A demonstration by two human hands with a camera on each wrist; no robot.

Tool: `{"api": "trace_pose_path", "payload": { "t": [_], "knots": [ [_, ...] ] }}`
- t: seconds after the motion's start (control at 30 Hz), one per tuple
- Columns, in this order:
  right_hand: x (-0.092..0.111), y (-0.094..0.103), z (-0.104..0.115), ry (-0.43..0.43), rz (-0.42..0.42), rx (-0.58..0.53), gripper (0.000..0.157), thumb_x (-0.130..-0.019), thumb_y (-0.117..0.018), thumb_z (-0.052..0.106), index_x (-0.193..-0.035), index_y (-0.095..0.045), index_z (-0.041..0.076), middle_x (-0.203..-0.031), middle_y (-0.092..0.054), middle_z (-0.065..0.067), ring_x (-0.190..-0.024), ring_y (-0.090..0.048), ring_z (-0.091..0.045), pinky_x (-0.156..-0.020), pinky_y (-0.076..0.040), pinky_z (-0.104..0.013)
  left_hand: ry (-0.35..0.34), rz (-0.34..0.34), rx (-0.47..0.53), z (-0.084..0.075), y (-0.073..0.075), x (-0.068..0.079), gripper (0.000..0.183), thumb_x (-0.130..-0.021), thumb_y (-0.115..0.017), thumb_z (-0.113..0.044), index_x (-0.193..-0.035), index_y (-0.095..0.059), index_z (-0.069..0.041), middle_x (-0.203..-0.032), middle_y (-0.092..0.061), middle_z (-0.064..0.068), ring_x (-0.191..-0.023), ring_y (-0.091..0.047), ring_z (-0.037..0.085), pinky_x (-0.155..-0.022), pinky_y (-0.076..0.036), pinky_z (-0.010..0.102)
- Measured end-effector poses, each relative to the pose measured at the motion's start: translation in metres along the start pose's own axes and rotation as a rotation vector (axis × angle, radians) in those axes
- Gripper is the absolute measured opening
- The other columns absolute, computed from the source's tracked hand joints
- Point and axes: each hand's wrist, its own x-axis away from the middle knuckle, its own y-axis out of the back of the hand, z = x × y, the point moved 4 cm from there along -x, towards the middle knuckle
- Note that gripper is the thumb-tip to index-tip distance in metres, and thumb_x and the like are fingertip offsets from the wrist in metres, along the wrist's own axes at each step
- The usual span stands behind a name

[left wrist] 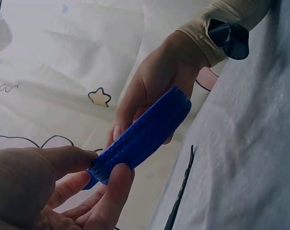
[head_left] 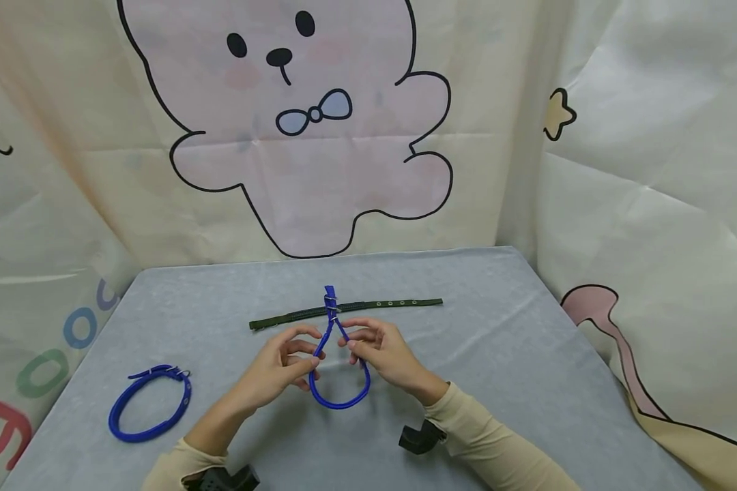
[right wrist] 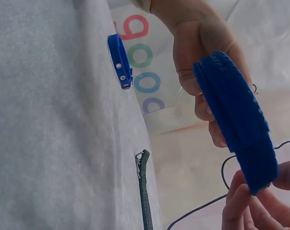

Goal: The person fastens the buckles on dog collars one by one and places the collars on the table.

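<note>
A blue dog collar (head_left: 339, 406), fastened into a teardrop loop, is held up over the table, with its metal buckle and strap end at the top. My left hand (head_left: 264, 375) pinches the loop's left side between thumb and fingers, as the left wrist view also shows. On the opposite side, my right hand (head_left: 393, 358) grips the band with thumb and fingertips. In the right wrist view the collar's broad stitched band (right wrist: 231, 103) stretches between both hands. Behind them a dark green collar (head_left: 405, 303) lies unfastened and flat, partly covered by the blue buckle end.
To the left, a second blue collar (head_left: 117, 416) lies on the table, buckled into a round loop. A grey cloth (head_left: 516, 409) covers the table. Printed curtains (head_left: 467, 198) stand behind it and along both sides.
</note>
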Motion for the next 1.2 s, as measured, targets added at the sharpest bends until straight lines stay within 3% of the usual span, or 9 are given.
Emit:
{"api": "trace_pose_path", "payload": {
  "t": [0.2, 0.43, 0.67, 0.83, 1.03, 1.2],
  "knots": [
    [-0.005, -0.005, -0.002, -0.003, 0.041, 0.021, 0.037, -0.102, -0.055, 0.004, -0.138, -0.054, -0.002, -0.120, -0.068, -0.033, -0.074, -0.065, -0.008, -0.066, -0.055, -0.022, 0.026, 0.000, -0.026, 0.002, 0.010, 0.006, 0.043, -0.101, -0.062, -0.015, -0.139, -0.046, -0.006, -0.117, -0.066, 0.022, -0.086, -0.074, 0.026, -0.067, -0.063, 0.039],
    [-0.009, -0.018, -0.004, -0.024, 0.085, 0.015, 0.039, -0.099, -0.059, 0.003, -0.138, -0.054, -0.002, -0.121, -0.065, -0.037, -0.077, -0.070, -0.009, -0.068, -0.057, -0.025, 0.040, -0.001, -0.093, 0.005, 0.023, 0.017, 0.038, -0.101, -0.061, -0.013, -0.136, -0.050, -0.005, -0.119, -0.065, 0.029, -0.087, -0.074, 0.028, -0.067, -0.062, 0.036],
    [-0.017, -0.035, -0.010, -0.057, 0.118, -0.012, 0.039, -0.098, -0.063, 0.004, -0.136, -0.055, 0.000, -0.122, -0.065, -0.037, -0.080, -0.071, -0.009, -0.070, -0.059, -0.025, 0.062, -0.002, -0.177, 0.011, 0.039, 0.028, 0.038, -0.100, -0.061, -0.015, -0.136, -0.051, -0.004, -0.123, -0.065, 0.031, -0.098, -0.069, 0.028, -0.065, -0.059, 0.036],
    [-0.026, -0.050, -0.019, -0.097, 0.154, -0.053, 0.040, -0.097, -0.063, 0.002, -0.137, -0.054, -0.001, -0.124, -0.063, -0.038, -0.081, -0.072, -0.008, -0.073, -0.061, -0.030, 0.079, 0.021, -0.201, 0.019, 0.052, 0.037, 0.038, -0.102, -0.060, -0.017, -0.136, -0.051, -0.003, -0.125, -0.065, 0.032, -0.096, -0.068, 0.024, -0.060, -0.056, 0.034],
    [-0.035, -0.069, -0.027, -0.155, 0.174, -0.086, 0.042, -0.095, -0.065, -0.001, -0.136, -0.055, 0.000, -0.125, -0.063, -0.037, -0.088, -0.076, -0.023, -0.073, -0.062, -0.032, 0.117, 0.033, -0.236, 0.026, 0.068, 0.049, 0.040, -0.102, -0.061, -0.019, -0.137, -0.052, -0.002, -0.126, -0.065, 0.030, -0.095, -0.068, 0.026, -0.056, -0.054, 0.033],
    [-0.044, -0.088, -0.030, -0.197, 0.173, -0.109, 0.042, -0.092, -0.067, -0.005, -0.133, -0.058, 0.000, -0.126, -0.064, -0.035, -0.083, -0.074, -0.016, -0.071, -0.063, -0.032, 0.145, 0.025, -0.254, 0.032, 0.081, 0.060, 0.041, -0.101, -0.062, -0.020, -0.137, -0.052, -0.002, -0.128, -0.064, 0.030, -0.095, -0.069, 0.026, -0.056, -0.054, 0.034]
  ]
}}
